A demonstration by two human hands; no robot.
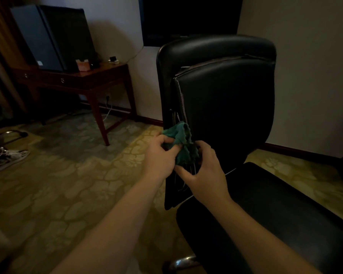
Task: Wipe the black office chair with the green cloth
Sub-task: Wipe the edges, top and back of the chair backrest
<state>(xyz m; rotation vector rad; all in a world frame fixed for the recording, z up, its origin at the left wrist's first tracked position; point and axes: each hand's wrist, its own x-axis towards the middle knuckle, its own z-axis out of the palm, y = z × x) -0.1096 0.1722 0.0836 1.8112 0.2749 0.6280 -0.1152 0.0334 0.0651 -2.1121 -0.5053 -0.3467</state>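
Observation:
The black office chair (222,91) stands in front of me, its tall leather backrest upright and its seat at the lower right. A crumpled green cloth (181,142) lies against the left edge of the backrest, low down. My left hand (159,155) grips the cloth from the left with curled fingers. My right hand (205,173) holds the cloth's lower right part against the chair edge, with the thumb pointing left below the cloth.
A wooden desk (91,76) with a dark monitor (53,36) stands at the back left against the wall. A shoe (7,157) lies on the patterned carpet at the far left. A chrome chair base part (183,262) shows at the bottom.

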